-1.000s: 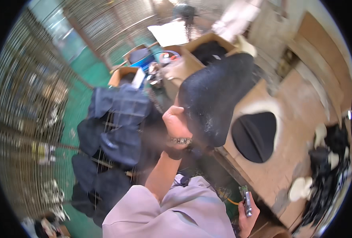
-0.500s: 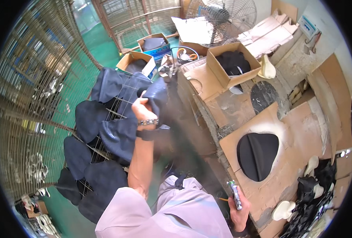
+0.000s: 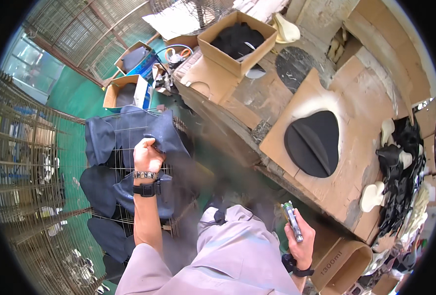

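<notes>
The left hand point(image 3: 148, 156) has a narrow grip, thumb and bent fingers closed on the edge of a dark panel point(image 3: 167, 136). This panel is at the upper part of a wire rack point(image 3: 167, 170), over other dark pieces spread across the wires; whether its full weight rests there I cannot tell. Its face has a wet-looking shine near the fingers. A beaded bracelet point(image 3: 145, 175) and a black wrist strap point(image 3: 147, 189) circle the left wrist.

The right hand point(image 3: 302, 238) is well apart, low beside the worktop point(image 3: 257, 105), its grip wrapped around a metal hand tool point(image 3: 293, 223) — silver, with a green part at the top.

On the worktop, a rounded black pad point(image 3: 312, 143) with a raised ridge lies on a cardboard sheet point(image 3: 345, 201), ringed by a pale, whitish coating. Farther back, an open box point(image 3: 220, 58) holds black pieces, with a cream-coloured form point(image 3: 286, 28) just beside it.

As for writing, a brown carton point(image 3: 348, 275) at the lower right carries one short line of dark print along its side. A blue-sided box point(image 3: 146, 65) stands beyond the rack — any lettering on it is too small to tell.
</notes>
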Available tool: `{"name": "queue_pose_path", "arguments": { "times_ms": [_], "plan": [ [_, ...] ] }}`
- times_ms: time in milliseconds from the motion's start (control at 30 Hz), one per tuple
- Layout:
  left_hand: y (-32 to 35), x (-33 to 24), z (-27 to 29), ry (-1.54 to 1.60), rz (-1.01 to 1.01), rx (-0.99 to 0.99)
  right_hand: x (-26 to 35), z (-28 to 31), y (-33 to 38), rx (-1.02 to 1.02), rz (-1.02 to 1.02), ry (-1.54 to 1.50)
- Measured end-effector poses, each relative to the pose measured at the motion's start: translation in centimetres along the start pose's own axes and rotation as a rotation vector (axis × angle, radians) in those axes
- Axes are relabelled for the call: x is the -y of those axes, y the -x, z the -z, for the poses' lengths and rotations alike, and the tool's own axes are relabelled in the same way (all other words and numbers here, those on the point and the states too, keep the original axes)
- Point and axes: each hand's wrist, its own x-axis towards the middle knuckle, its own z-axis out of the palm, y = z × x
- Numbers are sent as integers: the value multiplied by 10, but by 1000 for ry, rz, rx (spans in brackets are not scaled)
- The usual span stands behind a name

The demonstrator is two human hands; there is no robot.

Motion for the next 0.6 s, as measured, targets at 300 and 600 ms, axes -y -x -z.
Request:
{"name": "queue_pose_path", "arguments": {
  "times_ms": [300, 600],
  "plan": [
    [-49, -45, -61, 160, -174, 125, -19, 10, -14, 110, 10, 52],
    [-6, -116, -54, 274, -597, -36, -7, 16, -38, 119, 142, 57]
  ]
}}
